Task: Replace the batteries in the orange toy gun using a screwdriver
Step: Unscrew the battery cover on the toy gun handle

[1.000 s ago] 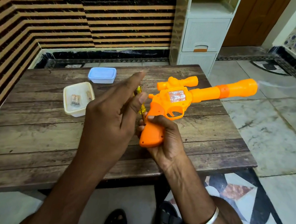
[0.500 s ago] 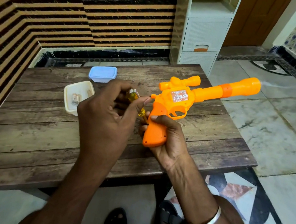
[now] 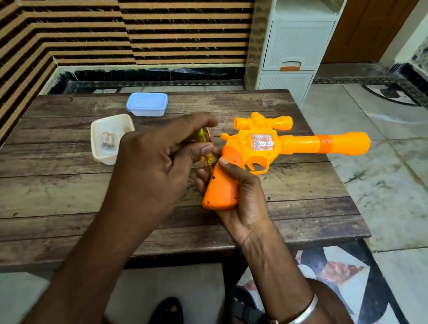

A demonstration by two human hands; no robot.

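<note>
Head view, the only one: the right hand (image 3: 241,192) wraps the grip of the orange gun (image 3: 261,146) and holds it above the wooden table (image 3: 40,193), barrel pointing right and away, past the table's far right edge. The left hand (image 3: 159,154) is closed around a yellow screwdriver (image 3: 205,149), thumb and fingers pinching the clear handle; its shaft slants down to the rear edge of the grip, where a small dark screw hole shows. The tip itself is too small to tell whether it sits in the screw.

On progress, my reading is that the job is at an early stage. The grip looks whole, with no cover lifted or gap visible, so the battery door seems to be on. Loosening its screw appears to be the step in hand. Left to do: free the screw, take off the cover, swap the cells, close up and tighten.

At the left of the table sits an open white tub (image 3: 110,137) with what look like batteries (image 3: 108,141) inside; whether fresh or spent cannot be told. A blue-lidded box (image 3: 147,103) stands just behind it, closed.
</note>
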